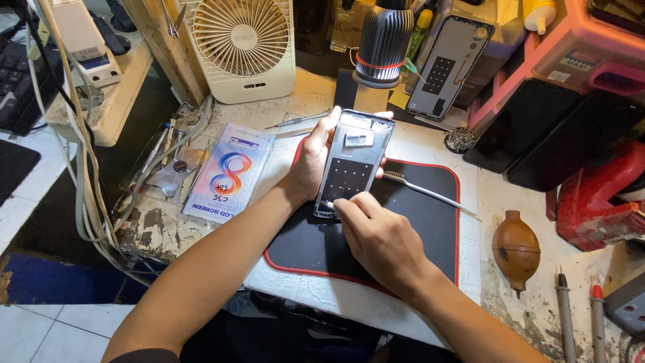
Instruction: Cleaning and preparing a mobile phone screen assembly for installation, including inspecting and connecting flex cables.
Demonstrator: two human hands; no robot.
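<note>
The left hand (310, 161) cradled the phone frame (351, 163) from beneath, its long axis running away from the person, while the right hand (380, 240) pinched at its near end.

the left hand (310, 161) is cradling a phone frame (352, 161) from behind, holding it tilted above a black mat with red edging (430, 235). the right hand (379, 238) is pinching at the frame's lower edge with its fingertips (339, 205). a white brush (430, 193) is lying on the mat just beside the frame. a brown rubber blower (515, 249) is resting to the right, a screen package (230, 171) to the left, and a small white fan (243, 47) is standing behind.
</note>
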